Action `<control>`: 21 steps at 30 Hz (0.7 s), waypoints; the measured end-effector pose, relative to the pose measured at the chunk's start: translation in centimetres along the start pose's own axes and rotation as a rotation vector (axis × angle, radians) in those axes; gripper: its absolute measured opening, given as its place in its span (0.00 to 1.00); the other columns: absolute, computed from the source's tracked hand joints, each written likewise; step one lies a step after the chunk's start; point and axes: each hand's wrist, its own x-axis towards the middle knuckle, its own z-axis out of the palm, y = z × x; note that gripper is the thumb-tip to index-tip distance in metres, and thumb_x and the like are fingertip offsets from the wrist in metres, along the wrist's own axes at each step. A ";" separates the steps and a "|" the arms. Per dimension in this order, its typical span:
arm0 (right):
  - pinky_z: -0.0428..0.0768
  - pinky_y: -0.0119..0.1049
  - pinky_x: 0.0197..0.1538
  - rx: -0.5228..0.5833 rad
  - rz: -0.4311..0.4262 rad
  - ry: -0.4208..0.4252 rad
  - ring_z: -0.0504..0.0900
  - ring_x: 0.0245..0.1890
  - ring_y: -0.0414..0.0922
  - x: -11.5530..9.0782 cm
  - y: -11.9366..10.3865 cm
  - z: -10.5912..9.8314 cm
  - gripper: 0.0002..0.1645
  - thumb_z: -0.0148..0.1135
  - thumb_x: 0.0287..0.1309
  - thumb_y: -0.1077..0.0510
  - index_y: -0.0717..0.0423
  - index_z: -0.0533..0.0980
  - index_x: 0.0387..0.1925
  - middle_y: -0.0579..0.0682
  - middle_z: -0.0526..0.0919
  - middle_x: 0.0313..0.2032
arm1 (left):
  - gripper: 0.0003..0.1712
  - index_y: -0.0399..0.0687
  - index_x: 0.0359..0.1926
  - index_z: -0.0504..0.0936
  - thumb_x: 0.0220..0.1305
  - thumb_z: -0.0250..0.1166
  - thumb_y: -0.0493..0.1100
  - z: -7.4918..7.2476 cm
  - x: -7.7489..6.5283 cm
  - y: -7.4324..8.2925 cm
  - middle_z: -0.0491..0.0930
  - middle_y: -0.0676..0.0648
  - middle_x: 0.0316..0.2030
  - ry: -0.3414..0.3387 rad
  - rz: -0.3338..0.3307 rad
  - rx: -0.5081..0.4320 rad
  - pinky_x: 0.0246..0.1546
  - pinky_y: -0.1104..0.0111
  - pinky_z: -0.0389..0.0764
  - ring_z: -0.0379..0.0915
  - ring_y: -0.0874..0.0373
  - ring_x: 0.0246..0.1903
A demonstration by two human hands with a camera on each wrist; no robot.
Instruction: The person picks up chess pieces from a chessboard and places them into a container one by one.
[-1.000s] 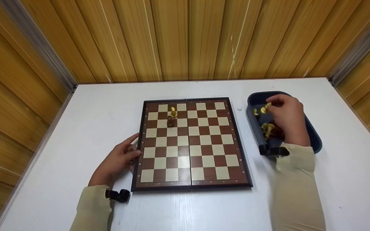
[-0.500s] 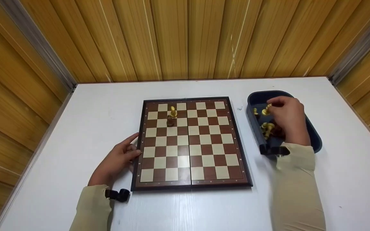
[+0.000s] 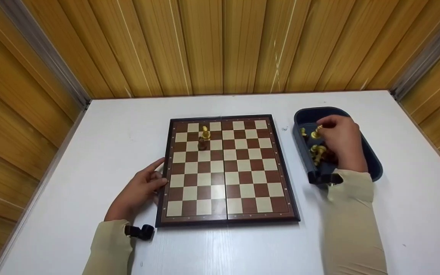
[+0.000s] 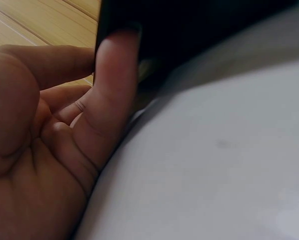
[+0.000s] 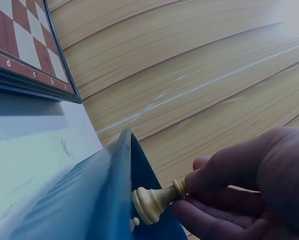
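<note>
- The gold chess piece [image 3: 315, 133] is hanging tilted inside the dark blue tray [image 3: 301, 151], near its far left corner, base pointing left; its head is hiding in the fingers, so its type cannot be told.
- The right hand [image 3: 344, 141] is pinching it by its upper part between thumb and fingers; the smooth piece could be slipping out if that hold loosens or the base catches the tray's left wall.
- Loose gold chess pieces [image 3: 318, 152] are lying heaped near the tray's left wall, and a smaller gold piece [image 3: 303, 132] is sitting close to the held one; a sideways sweep could be knocking these about.
- The right wrist's black camera [image 3: 325, 178] is sitting right by the tray's near left corner; whether it is touching cannot be told, but a dip of the wrist could be shoving the tray across the tabletop [image 3: 266, 248].
- The left hand [image 3: 138, 191] is touching the chessboard [image 3: 246, 172] along its left edge, fingers slightly apart; uneven pressure could be skewing or tipping the board.
- A gold piece [image 3: 206, 133] and a dark brown piece [image 3: 202, 144] are standing close together near the board's far left corner; a jolt or a brushing sleeve could be toppling one into the other.
</note>
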 end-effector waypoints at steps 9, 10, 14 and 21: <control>0.78 0.35 0.34 -0.036 -0.040 -0.006 0.77 0.42 0.52 0.1 0.4 0.2 0.19 0.54 0.62 0.57 0.57 0.78 0.53 0.58 0.79 0.50 | 0.40 0.58 0.76 0.52 0.69 0.59 0.39 -0.1 0.0 0.0 0.75 0.47 0.34 -0.007 0.008 0.002 0.23 0.62 0.84 0.75 0.59 0.27; 0.78 0.35 0.34 -0.037 -0.040 -0.006 0.77 0.43 0.52 0.1 0.4 0.2 0.19 0.55 0.63 0.57 0.57 0.78 0.53 0.59 0.79 0.50 | 0.40 0.58 0.76 0.52 0.69 0.60 0.39 -0.1 0.0 0.0 0.75 0.47 0.34 -0.008 0.008 0.002 0.23 0.62 0.84 0.75 0.59 0.27; 0.79 0.34 0.33 -0.033 -0.027 -0.005 0.78 0.42 0.52 0.0 0.4 0.2 0.18 0.55 0.62 0.58 0.58 0.78 0.52 0.59 0.79 0.50 | 0.40 0.58 0.76 0.52 0.69 0.60 0.39 -0.1 0.0 0.0 0.76 0.47 0.34 -0.009 0.011 0.003 0.23 0.62 0.85 0.76 0.59 0.27; 0.81 0.35 0.29 -0.019 0.004 -0.014 0.78 0.42 0.53 0.0 0.5 0.3 0.18 0.55 0.63 0.59 0.58 0.78 0.52 0.60 0.79 0.50 | 0.40 0.58 0.76 0.53 0.68 0.60 0.39 -0.1 0.0 -0.1 0.76 0.46 0.35 -0.007 0.016 0.013 0.24 0.60 0.85 0.77 0.58 0.27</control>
